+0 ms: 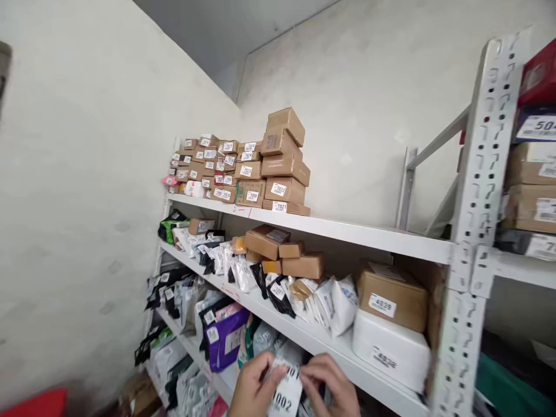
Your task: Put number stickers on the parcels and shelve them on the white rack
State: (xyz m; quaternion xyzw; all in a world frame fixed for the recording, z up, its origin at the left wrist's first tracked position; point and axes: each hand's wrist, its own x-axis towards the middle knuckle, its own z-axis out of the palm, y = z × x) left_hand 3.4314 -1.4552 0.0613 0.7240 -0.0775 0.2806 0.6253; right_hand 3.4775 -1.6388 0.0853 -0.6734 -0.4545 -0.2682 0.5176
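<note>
A strip of white number labels [286, 396] is between my hands at the bottom of the view, with "1002" readable on it. My left hand [254, 387] pinches the strip's left side between thumb and fingers. At its upper right edge, my right hand [333, 387] has thumb and fingertips closed on the strip. Just behind my hands are grey plastic mailing bags [266, 337] and a purple mailing bag [226, 340] on a lower shelf.
A white metal rack [369, 234] holds stacked, labelled cardboard boxes [284, 166] on top and rows of mailing bags below. A cardboard box marked 4039 [393, 296] sits on a white foam box [391, 350]. The perforated rack post [471, 231] stands to the right. Something red [37, 404] lies lower left.
</note>
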